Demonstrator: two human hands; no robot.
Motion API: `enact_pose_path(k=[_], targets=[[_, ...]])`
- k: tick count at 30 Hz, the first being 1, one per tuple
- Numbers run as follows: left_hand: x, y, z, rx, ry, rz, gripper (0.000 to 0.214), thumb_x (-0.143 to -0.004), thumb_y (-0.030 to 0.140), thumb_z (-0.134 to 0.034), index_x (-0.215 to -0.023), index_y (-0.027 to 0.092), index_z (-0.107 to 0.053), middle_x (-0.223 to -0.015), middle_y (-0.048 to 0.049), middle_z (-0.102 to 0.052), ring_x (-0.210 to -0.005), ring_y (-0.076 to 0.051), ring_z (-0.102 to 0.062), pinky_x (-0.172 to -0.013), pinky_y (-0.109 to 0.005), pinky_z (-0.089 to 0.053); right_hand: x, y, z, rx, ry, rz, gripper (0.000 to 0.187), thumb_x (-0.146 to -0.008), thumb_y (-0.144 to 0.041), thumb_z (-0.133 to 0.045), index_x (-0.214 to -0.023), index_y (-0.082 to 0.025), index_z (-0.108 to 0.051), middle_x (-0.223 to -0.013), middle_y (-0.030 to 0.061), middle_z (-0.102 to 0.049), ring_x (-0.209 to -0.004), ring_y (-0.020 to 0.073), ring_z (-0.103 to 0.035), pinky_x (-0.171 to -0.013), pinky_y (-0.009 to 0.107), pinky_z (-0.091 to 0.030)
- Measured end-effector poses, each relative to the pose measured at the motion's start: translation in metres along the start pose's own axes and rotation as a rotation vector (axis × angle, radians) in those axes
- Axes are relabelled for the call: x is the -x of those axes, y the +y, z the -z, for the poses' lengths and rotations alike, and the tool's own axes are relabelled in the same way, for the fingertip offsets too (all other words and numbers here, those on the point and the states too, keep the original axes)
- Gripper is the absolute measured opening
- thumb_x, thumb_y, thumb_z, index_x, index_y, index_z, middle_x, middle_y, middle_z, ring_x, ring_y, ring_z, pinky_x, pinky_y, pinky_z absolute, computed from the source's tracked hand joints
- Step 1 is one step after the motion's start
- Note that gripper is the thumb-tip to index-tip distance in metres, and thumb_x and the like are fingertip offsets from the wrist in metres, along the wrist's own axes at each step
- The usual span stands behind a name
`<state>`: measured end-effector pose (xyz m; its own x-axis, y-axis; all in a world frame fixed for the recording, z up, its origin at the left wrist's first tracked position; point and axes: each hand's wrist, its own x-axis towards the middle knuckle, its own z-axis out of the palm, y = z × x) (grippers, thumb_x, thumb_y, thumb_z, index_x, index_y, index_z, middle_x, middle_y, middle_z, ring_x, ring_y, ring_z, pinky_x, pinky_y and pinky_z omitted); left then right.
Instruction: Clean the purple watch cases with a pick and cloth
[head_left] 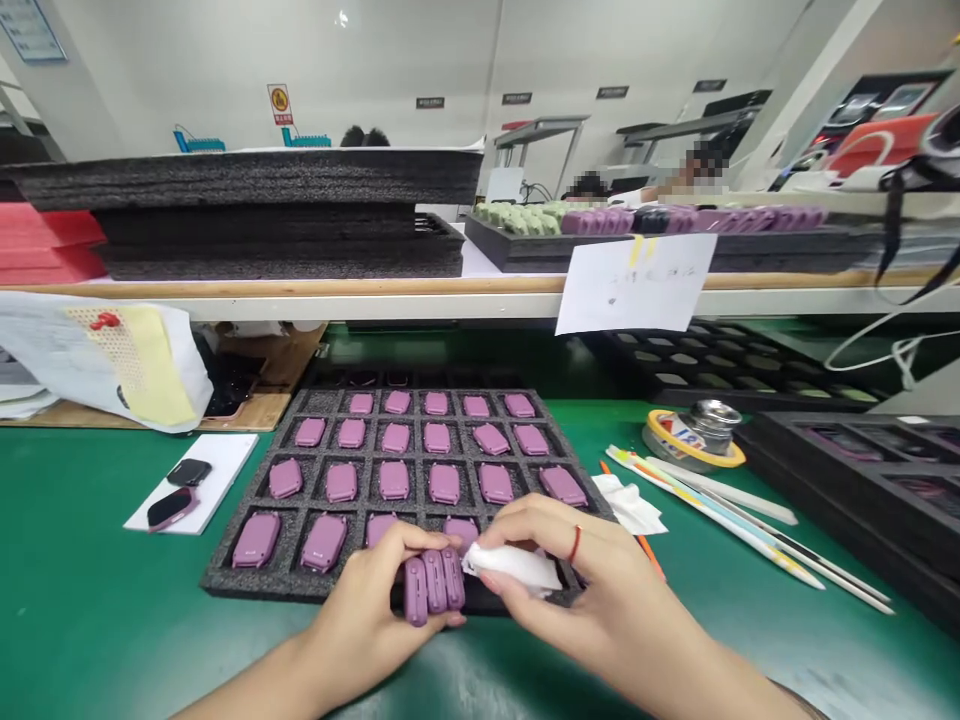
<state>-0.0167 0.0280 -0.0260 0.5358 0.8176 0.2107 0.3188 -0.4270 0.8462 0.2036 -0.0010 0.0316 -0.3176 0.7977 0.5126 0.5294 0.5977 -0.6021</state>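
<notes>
Three purple watch cases point(433, 585) are stacked side by side in my left hand point(375, 600), gripped between thumb and fingers with their edges facing me. My right hand point(577, 580) pinches a folded white wipe point(521, 568), its tip close to the rightmost case; I cannot tell whether they touch. Beneath and beyond both hands lies a black foam tray point(292, 505), whose compartments hold many more purple watch cases point(394, 480). My hands cover part of its front row.
Right of the tray lie a crumpled white wipe point(628, 503), pens and sticks point(720, 515), and a metal-topped container in a yellow tape roll point(694, 437). Two watch bodies point(171, 508) rest on a white pad point(225, 460) at left. A shelf point(375, 300) crosses behind, bearing foam trays point(262, 190).
</notes>
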Motion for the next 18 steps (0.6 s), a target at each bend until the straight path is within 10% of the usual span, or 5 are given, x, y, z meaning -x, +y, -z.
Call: enact_pose_path(k=[18], targets=[[0.001, -0.001, -0.003, -0.024, -0.084, 0.003, 0.029, -0.089, 0.030, -0.068, -0.106, 0.025, -0.046, -0.101, -0.0037, -0.074, -0.085, -0.020, -0.074, -0.072, -0.026, -0.054, -0.007, -0.002, -0.024, 0.097, -0.084, 0.094, 0.020, -0.096, -0.012, -0.050, -0.091, -0.021, -0.068, -0.086, 0.0046, -0.067, -0.076, 0.0165, -0.067, -0.067, 0.028, -0.059]])
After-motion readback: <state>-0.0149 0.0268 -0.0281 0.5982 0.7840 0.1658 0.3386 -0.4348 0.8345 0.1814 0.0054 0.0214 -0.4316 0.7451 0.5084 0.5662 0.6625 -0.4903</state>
